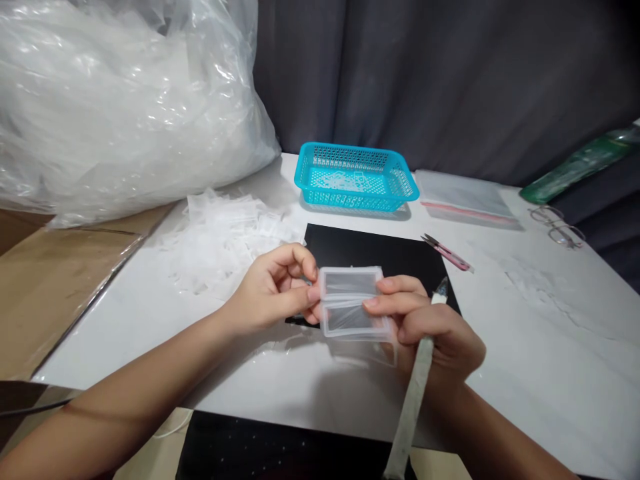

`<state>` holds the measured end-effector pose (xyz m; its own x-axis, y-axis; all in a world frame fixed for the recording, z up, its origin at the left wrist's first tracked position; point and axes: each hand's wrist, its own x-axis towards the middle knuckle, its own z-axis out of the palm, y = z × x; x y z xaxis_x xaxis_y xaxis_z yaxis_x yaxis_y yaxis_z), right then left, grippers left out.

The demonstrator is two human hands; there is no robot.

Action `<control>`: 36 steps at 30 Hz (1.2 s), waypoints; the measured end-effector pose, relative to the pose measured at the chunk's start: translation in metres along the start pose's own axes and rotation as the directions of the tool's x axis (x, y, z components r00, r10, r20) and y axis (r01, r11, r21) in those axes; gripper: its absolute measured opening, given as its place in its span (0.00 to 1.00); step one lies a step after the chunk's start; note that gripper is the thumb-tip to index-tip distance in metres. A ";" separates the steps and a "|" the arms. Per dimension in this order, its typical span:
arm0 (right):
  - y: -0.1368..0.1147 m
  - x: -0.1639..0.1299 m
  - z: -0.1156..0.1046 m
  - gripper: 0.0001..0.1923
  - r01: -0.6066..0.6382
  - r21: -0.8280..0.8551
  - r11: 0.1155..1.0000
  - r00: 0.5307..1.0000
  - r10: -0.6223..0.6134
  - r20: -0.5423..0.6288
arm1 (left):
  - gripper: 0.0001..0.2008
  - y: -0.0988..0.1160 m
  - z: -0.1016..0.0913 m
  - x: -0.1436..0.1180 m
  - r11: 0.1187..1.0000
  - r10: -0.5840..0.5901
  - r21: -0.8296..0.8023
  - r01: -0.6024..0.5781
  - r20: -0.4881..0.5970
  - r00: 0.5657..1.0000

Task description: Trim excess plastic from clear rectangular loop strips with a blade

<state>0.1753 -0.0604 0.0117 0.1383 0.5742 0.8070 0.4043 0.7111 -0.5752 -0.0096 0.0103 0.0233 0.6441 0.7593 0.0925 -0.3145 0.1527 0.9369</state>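
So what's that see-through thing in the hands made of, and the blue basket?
The see-through piece looks like thin, soft clear plastic: the black mat shows through it and its edges look frosted. The blue basket looks like hard, shiny molded plastic, with a grid of little holes in its walls.

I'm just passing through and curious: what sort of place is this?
Probably a small hand-packing or piecework bench: a big sack of clear plastic, a heap of small pieces on the table, and a basket.
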 end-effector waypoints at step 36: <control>0.016 0.040 -0.042 0.11 -0.130 0.335 0.933 0.977 0.178 -0.115 | 0.20 0.080 -0.099 -0.001 -0.037 0.387 0.821 0.570 -0.514 0.765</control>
<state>0.2248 -0.0430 0.0410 0.3112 0.6407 0.7019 0.0569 0.7247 -0.6867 -0.1041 0.0843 0.0653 0.0128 0.9654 0.2605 0.9513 -0.0920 0.2943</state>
